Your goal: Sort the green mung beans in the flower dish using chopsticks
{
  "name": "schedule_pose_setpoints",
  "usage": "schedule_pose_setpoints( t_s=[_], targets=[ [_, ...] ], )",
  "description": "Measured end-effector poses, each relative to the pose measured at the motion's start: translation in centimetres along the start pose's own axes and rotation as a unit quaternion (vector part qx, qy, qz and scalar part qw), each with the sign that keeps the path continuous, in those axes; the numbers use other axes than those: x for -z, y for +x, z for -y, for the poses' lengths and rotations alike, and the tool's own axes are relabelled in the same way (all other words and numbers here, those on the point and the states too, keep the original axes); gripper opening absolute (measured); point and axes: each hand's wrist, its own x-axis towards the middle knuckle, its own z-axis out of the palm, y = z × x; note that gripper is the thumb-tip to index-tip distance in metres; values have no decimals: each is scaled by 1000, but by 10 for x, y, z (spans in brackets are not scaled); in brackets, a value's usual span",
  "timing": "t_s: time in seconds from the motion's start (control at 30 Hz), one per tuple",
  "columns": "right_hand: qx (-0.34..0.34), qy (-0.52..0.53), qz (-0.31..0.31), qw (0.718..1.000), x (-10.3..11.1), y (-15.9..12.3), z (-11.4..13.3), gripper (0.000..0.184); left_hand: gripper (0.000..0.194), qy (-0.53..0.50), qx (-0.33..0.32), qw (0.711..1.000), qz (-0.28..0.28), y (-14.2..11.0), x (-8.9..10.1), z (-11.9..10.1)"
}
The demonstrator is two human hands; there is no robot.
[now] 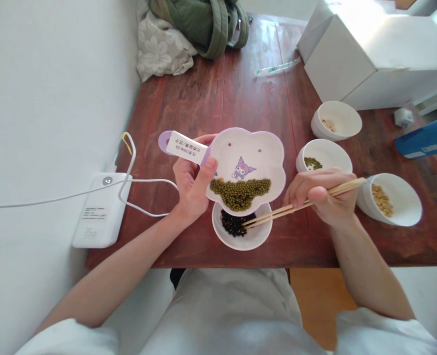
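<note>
My left hand (195, 180) grips a white flower-shaped bowl (273, 153) with a purple, labelled handle, tilted toward me. Green mung beans (238, 194) are heaped along its near side, below a cartoon print. Beneath and partly behind it stands a round white bowl (255, 241) of black beans (233, 223). My right hand (325, 195) is closed around a pair of wooden chopsticks (283, 211), whose tips reach among the black beans. Just beyond that hand, a white bowl (337, 150) with some mung beans is partly hidden by my fingers.
At right are a white bowl (407, 202) of yellowish beans and another bowl (347, 121) with pale pieces. A large white box (351, 59), a blue object (425, 138), a cabled power bank (102, 212), a green bag (203, 24) and a floral cloth (163, 49) lie around.
</note>
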Motion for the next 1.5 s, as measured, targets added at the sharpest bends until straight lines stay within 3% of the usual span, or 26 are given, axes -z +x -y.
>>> schedule_pose_setpoints(
  t_s=[0.2, 0.57, 1.2, 1.5],
  targets=[
    [-8, 4, -12, 1000, 1, -2, -2, 52, 40, -9, -27, 1000, 2, 3, -2, -1],
    [-25, 43, -41, 998, 4, -5, -5, 49, 42, -15, 1, 1000, 4, 3, -1, -5],
    [-19, 10, -25, 999, 5, -7, 0, 47, 38, -6, -12, 1000, 11, 4, -2, -8],
    [2, -17, -16, 1000, 0, -4, 12, 48, 41, -12, 16, 1000, 4, 3, -3, -10]
  ],
)
